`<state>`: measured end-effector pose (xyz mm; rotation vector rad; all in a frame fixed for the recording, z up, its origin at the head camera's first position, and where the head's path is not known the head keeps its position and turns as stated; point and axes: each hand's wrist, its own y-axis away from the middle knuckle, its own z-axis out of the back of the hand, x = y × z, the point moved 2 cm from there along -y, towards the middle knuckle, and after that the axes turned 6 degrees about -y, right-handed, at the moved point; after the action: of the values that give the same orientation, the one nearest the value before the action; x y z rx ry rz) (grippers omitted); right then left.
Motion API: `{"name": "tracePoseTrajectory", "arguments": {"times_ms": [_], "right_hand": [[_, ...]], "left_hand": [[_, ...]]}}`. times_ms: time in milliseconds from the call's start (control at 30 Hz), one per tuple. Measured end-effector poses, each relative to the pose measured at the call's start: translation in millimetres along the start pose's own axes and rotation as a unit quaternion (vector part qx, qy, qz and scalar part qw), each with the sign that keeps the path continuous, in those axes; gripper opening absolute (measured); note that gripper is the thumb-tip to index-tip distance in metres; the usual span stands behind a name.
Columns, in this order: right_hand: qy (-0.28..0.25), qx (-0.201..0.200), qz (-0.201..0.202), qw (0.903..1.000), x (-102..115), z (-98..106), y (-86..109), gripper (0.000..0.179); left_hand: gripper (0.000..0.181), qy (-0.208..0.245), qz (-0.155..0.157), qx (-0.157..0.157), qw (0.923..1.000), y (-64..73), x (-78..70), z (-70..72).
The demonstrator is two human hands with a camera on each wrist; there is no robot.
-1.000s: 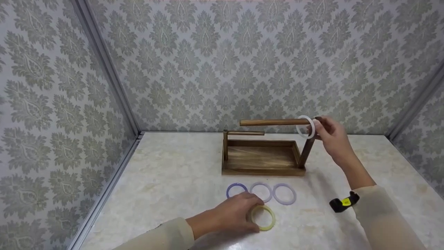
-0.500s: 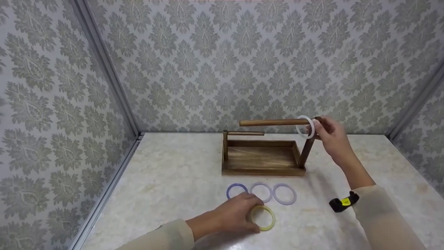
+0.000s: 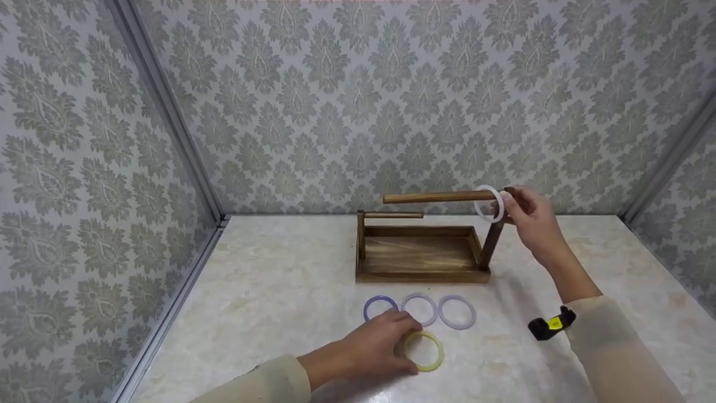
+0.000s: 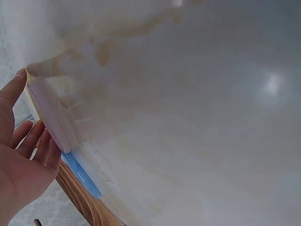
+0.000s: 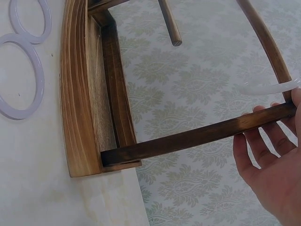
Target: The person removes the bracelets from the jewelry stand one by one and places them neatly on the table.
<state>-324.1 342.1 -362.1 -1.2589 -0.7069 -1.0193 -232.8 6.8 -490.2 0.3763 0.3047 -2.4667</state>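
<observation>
My left hand (image 3: 377, 347) grips the yellow bangle (image 3: 439, 358) low on the table, thumb at its near edge and fingers at its far edge. Just beyond those fingers lie a blue bangle (image 3: 366, 308), partly covered by the hand, and two lilac bangles (image 3: 419, 295) (image 3: 472, 322) in a row. A translucent white bangle (image 3: 499, 210) encircles the long upper bar of the wooden stand (image 3: 422, 277), near its right post. At that corner my right hand (image 3: 537, 224) holds the bangle's edge with the thumb, while its fingers lie against the post (image 5: 197, 136).
The stand has a shallow tray base, a right post with the long bar (image 3: 419, 197) and a shorter left post with a short rod (image 3: 397, 215). Both bars have free ends. A patterned wall (image 3: 335, 112) closes off the back, with side panels left and right.
The view shifts very slightly. Both hands, the bangles and the stand keep the same places relative to one another.
</observation>
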Motion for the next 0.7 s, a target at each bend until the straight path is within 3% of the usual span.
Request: {"name": "tracePoseTrajectory", "arguments": {"times_ms": [233, 433, 700], "right_hand": [[0.005, -0.003, -0.006, 1.0, 0, -1, -1.2, 0.047], [0.005, -0.003, -0.007, 1.0, -1, 0, -0.7, 0.047], [-0.008, 0.004, 0.004, 1.0, -1, 0, -1.3, 0.047]], "left_hand": [[0.06, -0.009, -0.014, -0.007, 0.9998, -3.2, -2.2, 12.4], [0.059, -0.004, -0.027, -0.014, 0.9995, -13.4, -13.3, 26.8], [0.058, 0.009, -0.069, -0.078, 0.9945, -39.4, -27.3, 47.8]]}}
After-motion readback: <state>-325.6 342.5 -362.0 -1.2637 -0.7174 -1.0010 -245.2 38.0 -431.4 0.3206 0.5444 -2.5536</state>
